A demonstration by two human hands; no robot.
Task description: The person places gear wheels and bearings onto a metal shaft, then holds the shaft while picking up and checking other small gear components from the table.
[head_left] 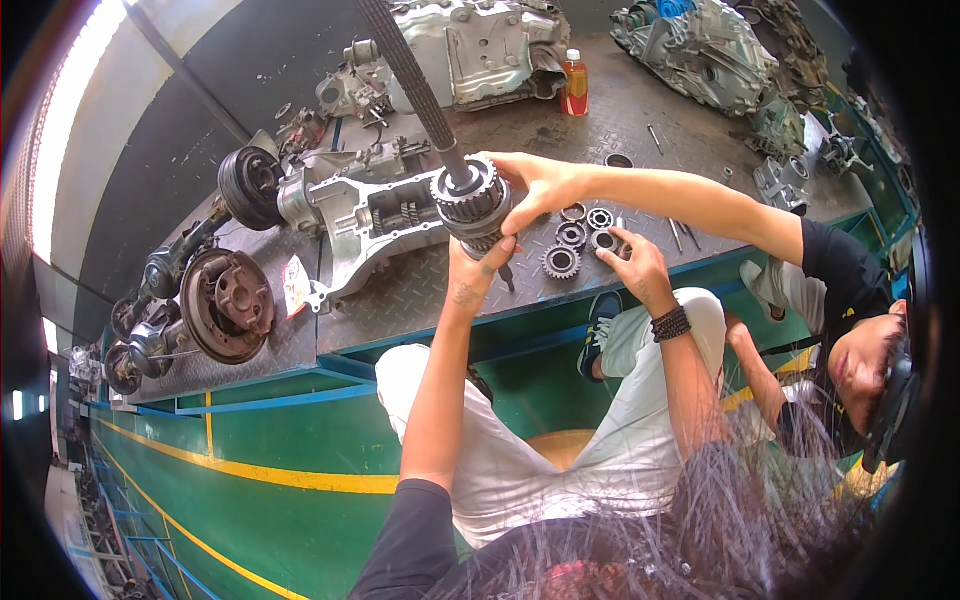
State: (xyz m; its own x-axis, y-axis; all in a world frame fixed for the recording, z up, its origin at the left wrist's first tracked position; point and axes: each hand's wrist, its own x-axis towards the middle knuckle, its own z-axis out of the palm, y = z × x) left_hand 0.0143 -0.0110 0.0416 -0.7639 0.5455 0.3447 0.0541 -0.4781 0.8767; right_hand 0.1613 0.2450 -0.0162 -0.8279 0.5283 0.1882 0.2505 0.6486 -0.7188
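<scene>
A gear shaft (472, 203) with a long splined rod (410, 80) stands tilted over the workbench. My left hand (471, 280) is closed round the lower end of its gear stack. Another person's hand (540, 185) reaches in from the right and holds the same stack. My right hand (641, 270) pinches a small metal ring (605, 240) at the bench's near edge. Beside it lie a toothed gear (561, 262), a ball bearing (600, 218) and other rings. Left of the shaft rests an opened gearbox housing (370, 232) with gears inside.
The steel workbench (400, 315) holds a large transmission case (490, 55), another casing (700, 60) and an orange-red bottle (574, 85). Axle parts with a brake drum (228, 305) stand left. A co-worker (850, 360) sits close on the right. Thin tools (677, 236) lie near the edge.
</scene>
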